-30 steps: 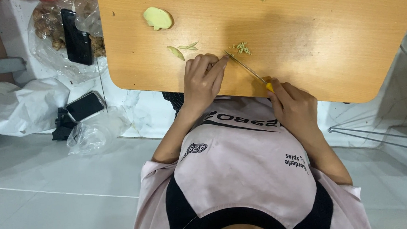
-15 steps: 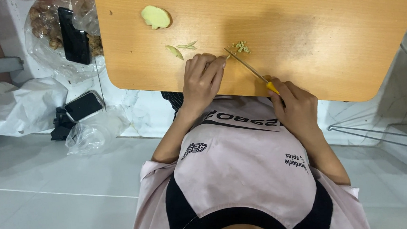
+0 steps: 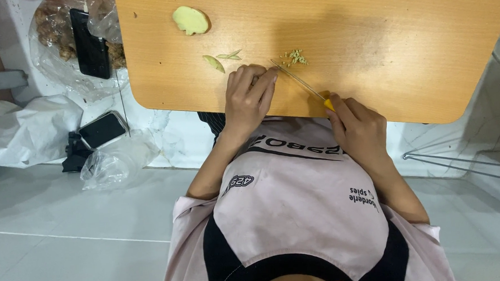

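Gripping a yellow-handled knife [image 3: 304, 86], right hand [image 3: 359, 130] cuts beside left hand [image 3: 248, 98], fingers [image 3: 258, 80] pressed together on wooden board [image 3: 405, 47].

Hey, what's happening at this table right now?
A person seated at a wooden table is cutting something small. The right hand grips a yellow-handled knife, its blade angled toward the left hand, whose fingers press down at the blade's tip; what they pin is hidden. A little pile of minced bits lies just beyond the blade. Farther left lie thin slivers and a pale peeled chunk, possibly ginger.
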